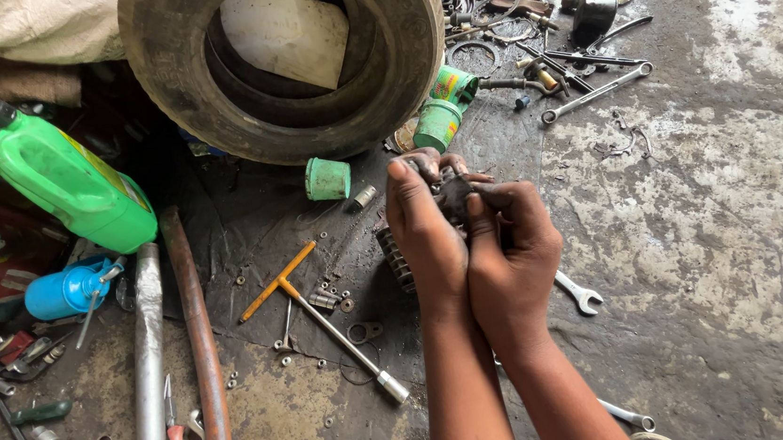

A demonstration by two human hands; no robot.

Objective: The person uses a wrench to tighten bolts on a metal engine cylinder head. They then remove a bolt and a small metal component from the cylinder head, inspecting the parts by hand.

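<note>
— Hands are seen close together in the middle of the view. What is held in them?

— A small dark metal part (450, 191), greasy and almost black, is held up above the floor. The left hand (426, 236) is curled around it from the left, with the fingers closed over its top. The right hand (512, 247) is closed on it from the right side, with the fingertips pressed at its upper edge. Its exact shape cannot be told, because most of it is covered.

— How is such a piece judged to handle?

— It is probably stiff and rather heavy for its size, since it looks like solid metal. It is not fragile, but the oily film makes it slippery, so a firm grip on the wider body is judged safer than a pinch on the edges.

— What is lying around?

— Just under the hands a ribbed round part (395, 259) is lying on the dark sheet, and washers are scattered near it. A T-handle socket wrench (340, 338) with an orange cross bar is lying to the left. An open-end spanner (579, 294) is seen just right of the right wrist. Further back an old tyre (288, 59) is placed, a green jug (67, 178) is at the far left, and two long pipes (177, 361) are lying on the concrete floor (743, 246).
</note>
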